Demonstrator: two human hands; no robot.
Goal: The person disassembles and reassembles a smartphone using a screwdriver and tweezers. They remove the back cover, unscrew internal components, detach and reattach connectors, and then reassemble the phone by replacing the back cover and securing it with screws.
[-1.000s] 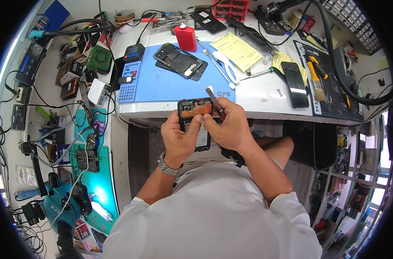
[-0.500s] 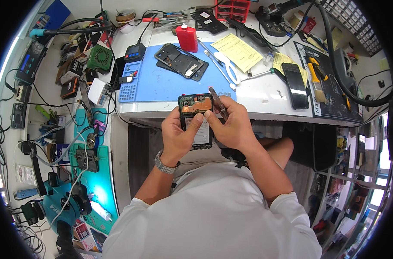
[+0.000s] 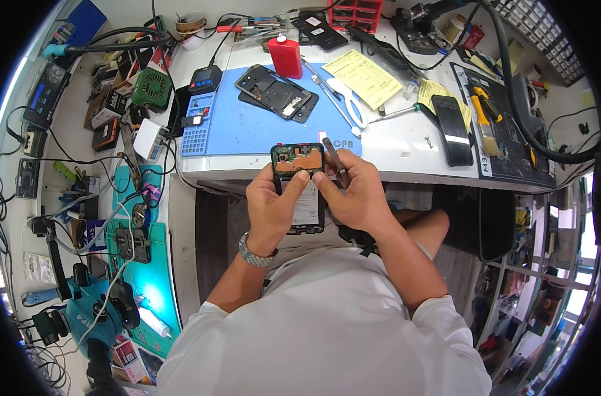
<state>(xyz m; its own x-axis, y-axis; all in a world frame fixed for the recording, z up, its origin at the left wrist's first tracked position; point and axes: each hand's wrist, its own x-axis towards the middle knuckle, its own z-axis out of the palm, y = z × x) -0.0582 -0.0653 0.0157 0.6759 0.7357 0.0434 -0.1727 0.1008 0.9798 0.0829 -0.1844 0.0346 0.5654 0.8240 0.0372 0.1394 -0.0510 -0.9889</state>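
An opened smartphone (image 3: 308,161) is held upright at the front edge of the bench, its copper-coloured circuit board bare at the top and a white-labelled battery (image 3: 307,210) below. My left hand (image 3: 272,203) grips its left side, the thumb pressed near the board's lower edge. On the other side my right hand (image 3: 356,191) is closed, its thumb touching the phone beside my left thumb. A slim grey tool (image 3: 336,158), perhaps tweezers or a pry blade, sticks up between the right fingers; its lower end is hidden.
On the blue mat (image 3: 247,135) lie a stripped phone frame (image 3: 274,91), a red bottle (image 3: 286,58) and white-handled scissors (image 3: 348,102). Yellow papers (image 3: 362,79) and a dark phone (image 3: 451,129) rest rightward. A teal microscope (image 3: 92,313) and cables crowd the left side.
The phone has shifted very slightly left and downward in my hands. My thumbs stay pressed on it, and the grey tool remains in my right hand.
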